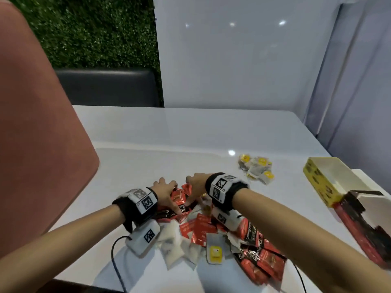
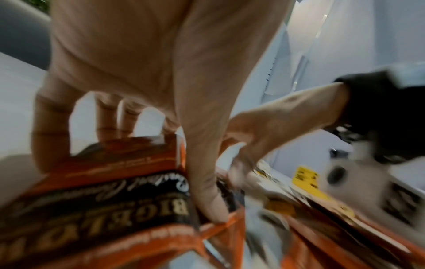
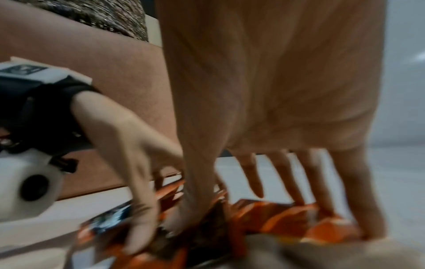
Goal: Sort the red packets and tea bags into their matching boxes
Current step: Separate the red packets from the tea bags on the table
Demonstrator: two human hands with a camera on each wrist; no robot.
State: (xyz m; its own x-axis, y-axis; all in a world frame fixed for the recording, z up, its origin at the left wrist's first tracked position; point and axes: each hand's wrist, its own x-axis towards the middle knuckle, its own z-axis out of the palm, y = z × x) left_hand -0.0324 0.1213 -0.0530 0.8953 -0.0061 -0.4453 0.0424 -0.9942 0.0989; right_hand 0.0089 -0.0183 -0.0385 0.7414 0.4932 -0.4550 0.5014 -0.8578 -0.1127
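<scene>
Mixed pile (image 1: 211,235), 6 o'clock: left hand (image 1: 167,192) grips red packet (image 1: 178,196); right hand (image 1: 195,183) spread, pressing packets. Risk: tea bags snagged along.

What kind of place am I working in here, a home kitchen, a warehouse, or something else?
Probably a café or restaurant booth, though that is a guess: a glossy white table flanked by a pink chair back and a dark padded bench, with an artificial green hedge wall behind.
</scene>
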